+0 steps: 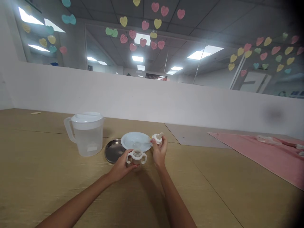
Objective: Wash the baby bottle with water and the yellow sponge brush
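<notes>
Head view: left grip (pixel 121 167), fingers closed around a clear two-handled baby bottle (pixel 137 160), held near the middle of the tabletop (pixel 40 164); whether its base touches the surface cannot be told. Right grip (pixel 159 151), fingers pinched on a white collar with a clear teat (pixel 157 138), raised just beside the bottle and apart from it; the bottle's neck stands uncapped, and the teat tilts away from the person. Just behind the hands lies a white plate (pixel 135 141), its rim overlapping a dark steel dish (pixel 113 151) on its left; neither hand touches them. Further left, toward the far edge of the tabletop, stands a plastic jug (pixel 87 136) with a white lid, holding clear liquid; a pink cloth (pixel 256 152) lies along the right edge, with clear pieces (pixel 268 139) upon it; behind the far edge rises a white partition (pixel 118 95), and paper hearts (pixel 154 23) dot the glass above.
</notes>
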Motion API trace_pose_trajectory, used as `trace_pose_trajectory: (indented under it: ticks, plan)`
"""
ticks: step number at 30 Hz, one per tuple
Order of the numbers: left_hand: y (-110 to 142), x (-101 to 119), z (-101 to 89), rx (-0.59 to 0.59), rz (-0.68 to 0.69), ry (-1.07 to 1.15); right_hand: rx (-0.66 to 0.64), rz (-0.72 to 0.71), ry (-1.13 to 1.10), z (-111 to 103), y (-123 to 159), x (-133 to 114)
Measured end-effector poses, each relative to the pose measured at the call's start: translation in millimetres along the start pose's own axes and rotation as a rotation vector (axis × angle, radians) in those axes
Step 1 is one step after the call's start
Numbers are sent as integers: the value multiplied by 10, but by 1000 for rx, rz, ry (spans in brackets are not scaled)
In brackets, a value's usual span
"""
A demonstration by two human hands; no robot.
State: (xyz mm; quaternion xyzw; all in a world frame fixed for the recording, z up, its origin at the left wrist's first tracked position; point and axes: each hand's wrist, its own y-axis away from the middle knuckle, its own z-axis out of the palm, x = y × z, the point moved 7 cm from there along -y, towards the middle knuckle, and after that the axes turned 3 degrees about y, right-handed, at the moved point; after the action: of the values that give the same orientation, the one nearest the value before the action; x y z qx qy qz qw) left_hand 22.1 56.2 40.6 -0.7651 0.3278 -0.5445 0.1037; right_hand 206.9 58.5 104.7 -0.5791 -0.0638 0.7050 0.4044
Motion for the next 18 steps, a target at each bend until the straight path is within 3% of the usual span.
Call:
trace_pose_trajectory:
  ticks: [6, 10, 18]
  plan:
    - [-2, 15, 0, -2, -3, 11, -81, 107, -30, 54, -21, 103]
    - [-5, 9, -1, -12, -9, -6, -6, 157, 22, -84, -93, 200]
    - [1, 28, 12, -55, -34, 2, 52, 230, 602, -281, -68, 348]
